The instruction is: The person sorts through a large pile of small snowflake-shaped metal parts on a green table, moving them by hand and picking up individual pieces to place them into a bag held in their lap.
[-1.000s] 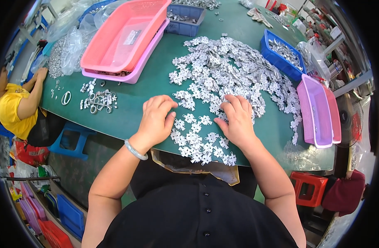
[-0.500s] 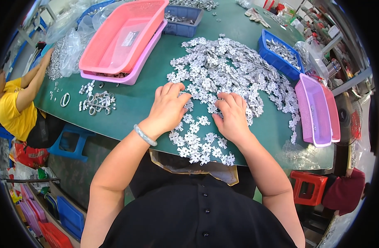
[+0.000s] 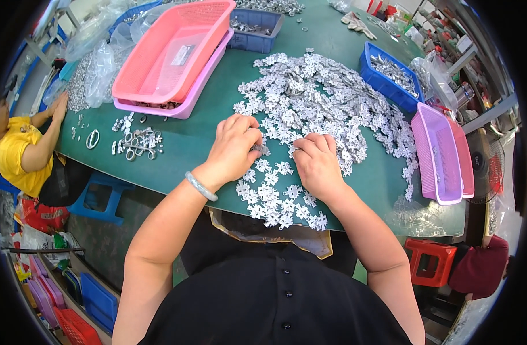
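Observation:
A wide pile of small, flat, silver-grey metal pieces (image 3: 326,95) with cross-like outlines is spread over the green table (image 3: 200,132). At its near left edge my left hand (image 3: 232,150), a pale bangle (image 3: 200,187) on the wrist, has its fingers curled, with a metal piece (image 3: 262,149) between thumb and fingers. My right hand (image 3: 319,168) rests at the pile's near side, fingers bent inward and closed; whatever they grip is hidden. Between my forearms lies a looser group of the same metal pieces (image 3: 269,195), reaching the table's front edge.
Stacked pink and purple baskets (image 3: 188,95) stand left of the pile, a dark blue bin (image 3: 255,40) behind them. To the right are a blue bin (image 3: 390,80) of parts and a purple basket (image 3: 439,155). A person in yellow (image 3: 25,146) works at the far left.
My right hand's fingers have drawn in and closed, and the hand has shifted slightly left. My left fingers have curled in around a metal piece. The person in yellow has moved their hands a little.

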Tool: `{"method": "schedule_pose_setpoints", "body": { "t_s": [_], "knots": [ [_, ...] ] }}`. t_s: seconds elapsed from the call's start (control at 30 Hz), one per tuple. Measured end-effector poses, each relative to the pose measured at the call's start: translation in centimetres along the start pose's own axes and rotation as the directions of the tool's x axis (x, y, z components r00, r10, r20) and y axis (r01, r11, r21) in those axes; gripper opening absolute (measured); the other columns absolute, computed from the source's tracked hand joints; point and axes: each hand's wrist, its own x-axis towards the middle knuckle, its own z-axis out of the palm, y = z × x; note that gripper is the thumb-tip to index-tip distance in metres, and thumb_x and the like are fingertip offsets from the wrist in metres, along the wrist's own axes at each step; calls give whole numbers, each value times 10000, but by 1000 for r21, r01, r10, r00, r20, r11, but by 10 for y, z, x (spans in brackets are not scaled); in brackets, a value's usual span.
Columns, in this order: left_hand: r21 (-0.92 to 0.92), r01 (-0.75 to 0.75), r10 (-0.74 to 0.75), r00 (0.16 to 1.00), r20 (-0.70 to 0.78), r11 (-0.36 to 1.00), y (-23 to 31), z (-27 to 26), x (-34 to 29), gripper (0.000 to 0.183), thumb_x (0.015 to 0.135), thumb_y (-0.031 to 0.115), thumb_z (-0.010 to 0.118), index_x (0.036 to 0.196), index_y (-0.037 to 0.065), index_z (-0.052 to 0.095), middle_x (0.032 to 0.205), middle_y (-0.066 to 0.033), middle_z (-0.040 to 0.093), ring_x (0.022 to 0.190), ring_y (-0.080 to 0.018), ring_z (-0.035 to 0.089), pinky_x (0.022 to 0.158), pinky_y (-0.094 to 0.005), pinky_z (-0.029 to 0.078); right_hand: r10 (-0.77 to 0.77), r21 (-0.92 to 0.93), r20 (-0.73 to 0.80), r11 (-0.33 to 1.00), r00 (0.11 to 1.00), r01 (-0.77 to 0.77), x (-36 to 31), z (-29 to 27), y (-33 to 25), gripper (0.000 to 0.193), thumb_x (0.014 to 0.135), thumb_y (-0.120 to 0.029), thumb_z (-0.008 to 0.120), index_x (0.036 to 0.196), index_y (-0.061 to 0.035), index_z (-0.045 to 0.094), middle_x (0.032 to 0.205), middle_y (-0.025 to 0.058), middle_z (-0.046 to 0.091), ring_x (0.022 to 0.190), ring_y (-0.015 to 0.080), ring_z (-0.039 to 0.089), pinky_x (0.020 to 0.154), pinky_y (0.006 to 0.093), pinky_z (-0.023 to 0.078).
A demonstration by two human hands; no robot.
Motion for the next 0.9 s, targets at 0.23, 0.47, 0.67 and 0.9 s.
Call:
{"method": "schedule_pose_setpoints", "body": {
  "t_s": [0.23, 0.47, 0.67, 0.9],
  "knots": [
    [-47, -131, 132, 991, 16, 990, 11, -3, -24, 196, 735, 38, 719, 899, 94, 627, 1099, -46, 592, 1100, -289, 531, 979, -443, 357, 92, 22, 32, 995, 995, -93, -1, -17, -16, 142, 764, -113, 668, 886, -59, 715, 1253, 107, 562, 1199, 345, 458, 1011, 498, 345],
    [-184, -98, 117, 988, 97, 978, 25, 4, -52, 538, 827, 342, 718, 1225, 22, 551, 1260, -179, 536, 1178, -379, 500, 1026, -474, 375, 65, 79, 84, 994, 994, -72, -13, -13, -22, 320, 734, -47, 609, 1046, -29, 677, 1192, 82, 607, 1219, 305, 471, 1068, 509, 325],
    [-161, -153, 177, 973, 151, 975, 35, 6, -61, 903, 702, 533, 788, 1339, -25, 474, 1291, -202, 466, 1209, -405, 456, 1065, -502, 349, 54, 120, 126, 990, 991, -70, -21, -11, -34, 343, 729, -27, 604, 1067, -11, 655, 1226, 104, 606, 1223, 288, 505, 1108, 525, 303],
    [-164, -120, 149, 972, 180, 979, 45, 6, -66, 889, 671, 447, 836, 1326, -38, 479, 1296, -201, 444, 1221, -402, 449, 1062, -467, 381, 35, 273, 23, 961, 999, -40, -28, -9, -30, 351, 742, 4, 587, 1089, -4, 641, 1211, 124, 611, 1179, 291, 542, 1085, 503, 358]
  ]
}}
